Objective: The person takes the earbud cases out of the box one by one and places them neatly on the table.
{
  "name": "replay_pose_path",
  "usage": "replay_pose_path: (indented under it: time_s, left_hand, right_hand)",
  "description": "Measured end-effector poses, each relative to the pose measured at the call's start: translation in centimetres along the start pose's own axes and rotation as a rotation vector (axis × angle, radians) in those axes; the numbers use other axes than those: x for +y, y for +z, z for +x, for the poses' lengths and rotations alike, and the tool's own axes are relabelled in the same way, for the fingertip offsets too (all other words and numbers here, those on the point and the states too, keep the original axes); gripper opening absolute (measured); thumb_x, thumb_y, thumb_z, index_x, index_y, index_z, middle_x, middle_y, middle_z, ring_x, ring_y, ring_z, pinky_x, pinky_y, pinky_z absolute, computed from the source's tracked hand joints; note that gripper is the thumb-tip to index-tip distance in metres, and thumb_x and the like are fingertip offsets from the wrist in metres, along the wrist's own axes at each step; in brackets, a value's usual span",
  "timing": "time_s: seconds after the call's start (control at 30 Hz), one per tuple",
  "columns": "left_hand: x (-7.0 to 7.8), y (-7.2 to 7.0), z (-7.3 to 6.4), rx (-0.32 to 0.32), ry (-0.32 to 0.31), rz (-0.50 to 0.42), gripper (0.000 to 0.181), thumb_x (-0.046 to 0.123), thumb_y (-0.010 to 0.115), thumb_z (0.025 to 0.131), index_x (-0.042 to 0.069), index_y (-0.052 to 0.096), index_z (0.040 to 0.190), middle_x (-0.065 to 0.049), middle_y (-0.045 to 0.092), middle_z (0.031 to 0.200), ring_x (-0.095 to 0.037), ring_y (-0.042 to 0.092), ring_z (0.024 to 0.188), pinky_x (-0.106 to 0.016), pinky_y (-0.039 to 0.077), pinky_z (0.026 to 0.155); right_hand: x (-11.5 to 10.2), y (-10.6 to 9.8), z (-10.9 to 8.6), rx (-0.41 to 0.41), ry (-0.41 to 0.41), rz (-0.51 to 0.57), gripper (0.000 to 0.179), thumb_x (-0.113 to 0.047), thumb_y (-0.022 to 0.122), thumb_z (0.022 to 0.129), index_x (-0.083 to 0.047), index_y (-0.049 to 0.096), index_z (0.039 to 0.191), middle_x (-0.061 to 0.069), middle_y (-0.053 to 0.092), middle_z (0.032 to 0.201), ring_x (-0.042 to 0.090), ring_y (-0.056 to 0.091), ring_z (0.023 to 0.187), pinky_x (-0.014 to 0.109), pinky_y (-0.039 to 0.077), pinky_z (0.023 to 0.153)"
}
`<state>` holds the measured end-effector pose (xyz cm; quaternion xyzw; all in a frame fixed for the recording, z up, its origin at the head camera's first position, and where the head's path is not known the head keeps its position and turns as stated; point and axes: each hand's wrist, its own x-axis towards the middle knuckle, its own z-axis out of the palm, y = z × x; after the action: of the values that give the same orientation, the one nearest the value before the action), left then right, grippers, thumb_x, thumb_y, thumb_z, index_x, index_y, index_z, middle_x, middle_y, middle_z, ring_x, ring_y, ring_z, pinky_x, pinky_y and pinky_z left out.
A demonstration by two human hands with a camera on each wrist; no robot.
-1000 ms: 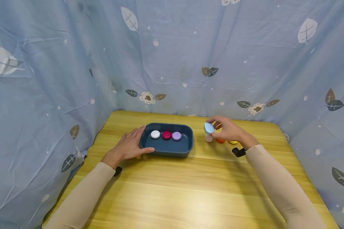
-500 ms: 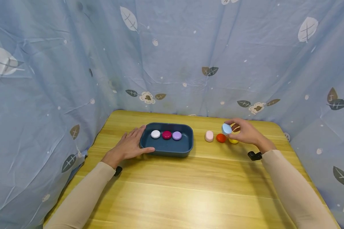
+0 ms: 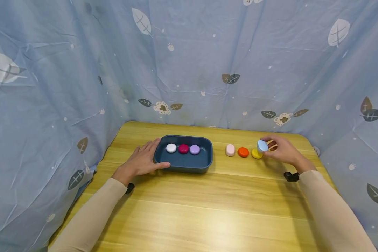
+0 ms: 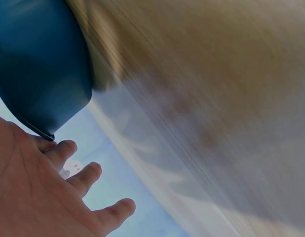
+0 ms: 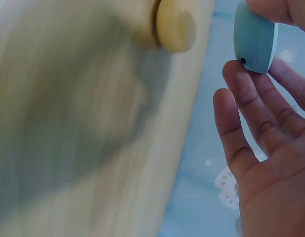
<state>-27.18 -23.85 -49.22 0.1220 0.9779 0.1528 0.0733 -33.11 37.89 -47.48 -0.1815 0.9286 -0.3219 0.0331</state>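
My right hand (image 3: 281, 150) pinches a small light blue case (image 3: 262, 145) between thumb and fingertips, raised above the table. The right wrist view shows that light blue case (image 5: 253, 39) with rounded sides and a small dark notch at its lower edge. A round yellow case (image 3: 256, 154) lies just below and left of it in the head view. My left hand (image 3: 140, 161) rests against the left end of a dark blue tray (image 3: 184, 161), fingers spread along the rim and thumb over the front edge. In the tray sit a white (image 3: 171, 148), a crimson and a lilac rounded piece in a row.
An orange round piece (image 3: 243, 152) and a pale pink oblong one (image 3: 230, 150) lie between the tray and the yellow case. The wooden table (image 3: 189, 199) ends at a blue patterned curtain (image 3: 195, 63) behind and at both sides.
My right hand has carried the light blue case rightward, from above the pink piece, past the orange one, to beside the yellow case. The left hand and tray stay put.
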Motion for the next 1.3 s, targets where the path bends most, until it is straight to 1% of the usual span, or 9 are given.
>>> replay_pose_path:
  time_s: [0.1, 0.2, 0.33, 0.53, 0.83, 1.13, 1.2, 1.3]
  left_hand:
    - [0.0, 0.0, 0.0, 0.001, -0.003, -0.003, 0.138, 0.097, 0.064, 0.094, 0.017, 0.007, 0.190, -0.016, 0.021, 0.197, -0.048, 0.022, 0.182, -0.083, 0.014, 0.143]
    - [0.0, 0.0, -0.1, 0.001, -0.007, -0.003, 0.138, 0.097, 0.065, 0.094, 0.016, 0.007, 0.190, -0.016, 0.021, 0.197, -0.048, 0.021, 0.182, -0.083, 0.013, 0.143]
    - [0.0, -0.1, -0.1, 0.001, -0.009, -0.001, 0.138, 0.096, 0.065, 0.094, 0.017, 0.007, 0.190, -0.016, 0.021, 0.197, -0.048, 0.021, 0.182, -0.083, 0.013, 0.143]
    - [-0.1, 0.0, -0.1, 0.002, -0.009, 0.002, 0.138, 0.097, 0.065, 0.094, 0.017, 0.007, 0.190, -0.016, 0.021, 0.197, -0.048, 0.021, 0.182, -0.083, 0.014, 0.143]
    - [0.0, 0.1, 0.0, -0.007, -0.008, 0.001, 0.140, 0.100, 0.063, 0.092, 0.018, 0.007, 0.190, -0.016, 0.021, 0.197, -0.048, 0.022, 0.182, -0.083, 0.013, 0.143]
    - [0.1, -0.1, 0.0, -0.010, -0.010, -0.002, 0.141, 0.100, 0.064, 0.091, 0.018, 0.007, 0.190, -0.016, 0.022, 0.197, -0.048, 0.022, 0.182, -0.083, 0.013, 0.143]
    - [0.1, -0.1, 0.0, -0.008, -0.008, 0.000, 0.141, 0.099, 0.064, 0.092, 0.017, 0.007, 0.190, -0.016, 0.022, 0.197, -0.048, 0.022, 0.182, -0.083, 0.014, 0.143]
    - [0.0, 0.0, -0.1, -0.006, -0.010, 0.002, 0.141, 0.099, 0.065, 0.092, 0.017, 0.007, 0.190, -0.015, 0.021, 0.197, -0.047, 0.022, 0.182, -0.082, 0.013, 0.143]
  right_hand:
    - [0.7, -0.1, -0.6, 0.006, 0.021, -0.021, 0.063, -0.016, 0.092, 0.102, 0.004, 0.067, 0.156, 0.030, 0.072, 0.146, 0.044, 0.076, 0.121, 0.020, 0.062, 0.087]
    - [1.4, -0.2, -1.0, -0.001, 0.037, -0.020, 0.064, -0.014, 0.092, 0.101, 0.006, 0.065, 0.157, 0.032, 0.071, 0.146, 0.046, 0.076, 0.122, 0.018, 0.061, 0.086]
    - [2.4, -0.3, -1.5, -0.007, 0.061, -0.029, 0.068, -0.016, 0.092, 0.101, 0.007, 0.063, 0.158, 0.034, 0.070, 0.146, 0.047, 0.076, 0.122, 0.017, 0.059, 0.084]
    - [3.5, -0.2, -1.9, -0.019, 0.082, -0.046, 0.068, -0.018, 0.094, 0.101, 0.008, 0.064, 0.156, 0.035, 0.072, 0.143, 0.047, 0.077, 0.121, 0.019, 0.060, 0.082]
    - [4.4, 0.4, -2.2, -0.042, 0.119, -0.054, 0.070, -0.020, 0.095, 0.099, 0.008, 0.065, 0.155, 0.033, 0.075, 0.139, 0.044, 0.077, 0.121, 0.022, 0.060, 0.081]
    - [4.5, 0.5, -2.2, -0.045, 0.097, -0.083, 0.073, -0.021, 0.097, 0.097, 0.008, 0.065, 0.156, 0.031, 0.076, 0.138, 0.041, 0.077, 0.118, 0.022, 0.059, 0.084]
    - [4.4, 0.5, -2.2, -0.046, 0.087, -0.089, 0.075, -0.021, 0.097, 0.097, 0.008, 0.064, 0.157, 0.031, 0.075, 0.140, 0.040, 0.077, 0.118, 0.026, 0.061, 0.086]
    - [4.3, 0.6, -2.2, -0.040, 0.061, -0.105, 0.077, -0.021, 0.097, 0.097, 0.007, 0.063, 0.160, 0.033, 0.071, 0.146, 0.043, 0.076, 0.119, 0.038, 0.066, 0.091]
